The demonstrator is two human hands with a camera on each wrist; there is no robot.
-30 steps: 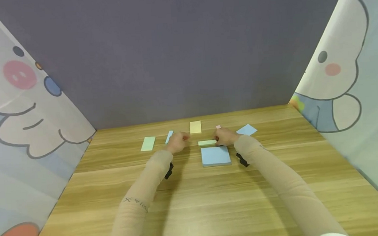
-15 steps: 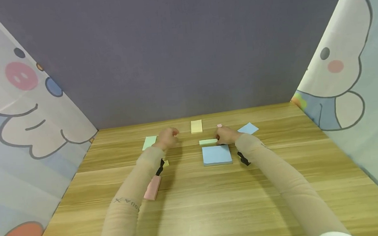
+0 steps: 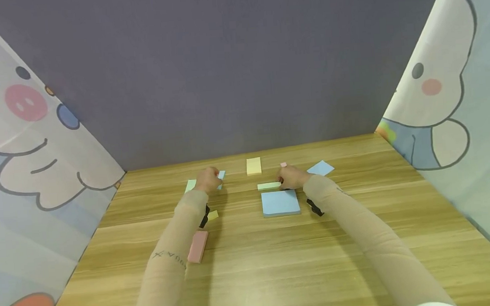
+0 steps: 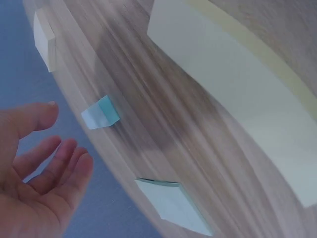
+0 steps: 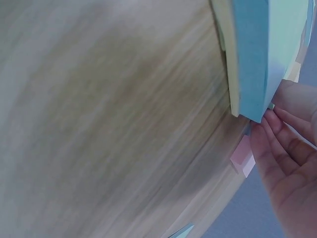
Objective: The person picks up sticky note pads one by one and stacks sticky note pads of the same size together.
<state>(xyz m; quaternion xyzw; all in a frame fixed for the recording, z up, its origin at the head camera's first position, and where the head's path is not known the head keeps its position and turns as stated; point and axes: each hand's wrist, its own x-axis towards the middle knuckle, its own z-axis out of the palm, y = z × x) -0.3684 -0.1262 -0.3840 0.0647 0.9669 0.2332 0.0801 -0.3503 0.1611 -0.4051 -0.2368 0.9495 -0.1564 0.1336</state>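
My left hand [image 3: 207, 179] is over the far left of the table, beside a small blue sticky-note pad [image 3: 221, 177] and partly covering a green sticky-note pad [image 3: 190, 185]. In the left wrist view its thumb and loosely bent fingers are spread apart, holding nothing. My right hand [image 3: 291, 177] pinches the right end of a narrow light-green sticky-note pad [image 3: 267, 186], behind the large blue sticky-note pad [image 3: 280, 202]. The right wrist view shows its fingertips [image 5: 257, 131] close by the blue pad's corner, which hides much of the pinched end.
At the back lies a yellow pad [image 3: 253, 166], with a pink pad [image 3: 283, 164] behind my right hand. A light-blue square pad [image 3: 320, 168] lies farther right. Nearer, a small yellow pad [image 3: 213, 215] and a pink pad [image 3: 198, 247] lie beside my left forearm. A grey panel [image 3: 239, 77] stands behind.
My left hand has moved left past the small blue pad, which shows again at its right. The near yellow and pink pads have come out from behind the left arm. My right hand stays put.
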